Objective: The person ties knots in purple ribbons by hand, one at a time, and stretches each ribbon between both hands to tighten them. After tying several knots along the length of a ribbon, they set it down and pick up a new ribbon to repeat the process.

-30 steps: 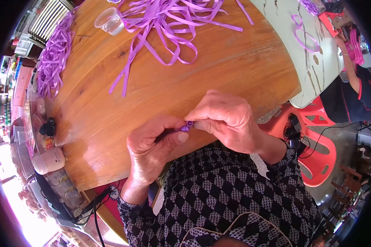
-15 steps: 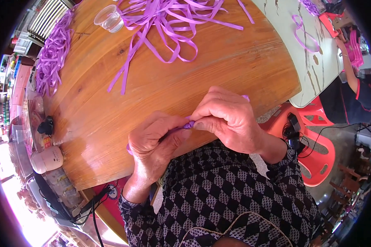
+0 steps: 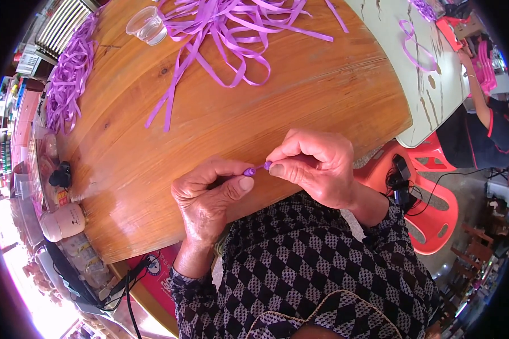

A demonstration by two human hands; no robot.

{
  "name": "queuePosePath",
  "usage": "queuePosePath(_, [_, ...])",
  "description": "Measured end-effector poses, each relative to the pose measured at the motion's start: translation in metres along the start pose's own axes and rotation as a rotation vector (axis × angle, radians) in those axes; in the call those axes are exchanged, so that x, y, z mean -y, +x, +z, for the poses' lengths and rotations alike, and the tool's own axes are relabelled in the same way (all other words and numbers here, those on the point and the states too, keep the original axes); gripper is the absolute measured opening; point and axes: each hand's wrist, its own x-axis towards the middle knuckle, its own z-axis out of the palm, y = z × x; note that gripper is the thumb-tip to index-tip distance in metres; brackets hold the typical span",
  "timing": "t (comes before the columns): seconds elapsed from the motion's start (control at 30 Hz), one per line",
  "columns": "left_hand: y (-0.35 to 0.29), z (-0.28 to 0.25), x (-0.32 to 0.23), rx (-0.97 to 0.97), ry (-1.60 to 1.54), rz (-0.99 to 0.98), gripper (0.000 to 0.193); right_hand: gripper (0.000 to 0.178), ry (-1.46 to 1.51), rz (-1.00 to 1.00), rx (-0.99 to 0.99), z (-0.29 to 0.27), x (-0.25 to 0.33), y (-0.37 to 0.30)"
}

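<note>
Above the near edge of the table, both hands pinch a short piece of purple ribbon. My left hand grips one bunched, knotted-looking bit between thumb and forefinger. At the other side my right hand pinches a second small bunched bit. A thin strand spans the narrow gap between the fingertips. Whatever lies inside the curled fingers is hidden. Farther off on the table rests a loose pile of purple ribbons, two tails hanging toward me.
A clear plastic cup stands by the pile on the wooden table. More purple ribbon heaps along the left edge, near a pinkish jar. At right are a marble-patterned table, red chairs and another person's arm.
My hands have drawn slightly apart, opening a small gap with a strand between two bunched bits. The ribbon ends that showed beside each hand are no longer visible.
</note>
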Motion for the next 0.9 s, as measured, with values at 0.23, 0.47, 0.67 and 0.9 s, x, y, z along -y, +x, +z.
queuePosePath(0.23, [-0.001, 0.006, -0.002, -0.002, 0.135, 0.058, 0.014, 0.006, 0.255, 0.205, -0.01, 0.002, -0.001, -0.005])
queuePosePath(0.47, [-0.003, 0.011, -0.006, 0.016, 0.211, 0.109, 0.015, 0.008, 0.318, 0.27, -0.014, 0.002, -0.007, -0.006])
queuePosePath(0.67, [-0.004, 0.008, -0.007, 0.028, 0.32, 0.19, 0.015, 0.009, -0.106, -0.095, 0.069, -0.001, -0.002, 0.0])
queuePosePath(0.9, [-0.004, 0.009, -0.011, 0.042, 0.359, 0.178, 0.016, 0.01, -0.206, -0.267, 0.014, 0.001, -0.01, 0.0])
